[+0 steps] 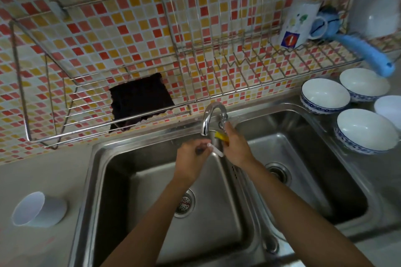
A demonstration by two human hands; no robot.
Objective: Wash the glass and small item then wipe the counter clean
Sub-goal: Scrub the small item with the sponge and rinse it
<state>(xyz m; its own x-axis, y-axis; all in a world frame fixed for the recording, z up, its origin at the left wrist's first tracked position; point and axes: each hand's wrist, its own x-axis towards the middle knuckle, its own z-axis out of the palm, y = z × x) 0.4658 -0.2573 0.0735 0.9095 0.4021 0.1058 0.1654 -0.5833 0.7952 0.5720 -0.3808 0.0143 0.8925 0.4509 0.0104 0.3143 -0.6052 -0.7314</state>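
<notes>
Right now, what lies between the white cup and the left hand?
In the head view, only bare counter and the left basin lie between the cup and the left hand.

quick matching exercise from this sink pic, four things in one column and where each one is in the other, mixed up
Things
1. white cup
2. dark cloth
3. small white item
4. yellow item

Places
a. held in the right hand, by the faucet
b. on the wire shelf at the tiled wall
c. on the counter, left of the sink
d. pinched in the left hand

Pairs: 1-c, 2-b, 3-d, 4-a
</notes>
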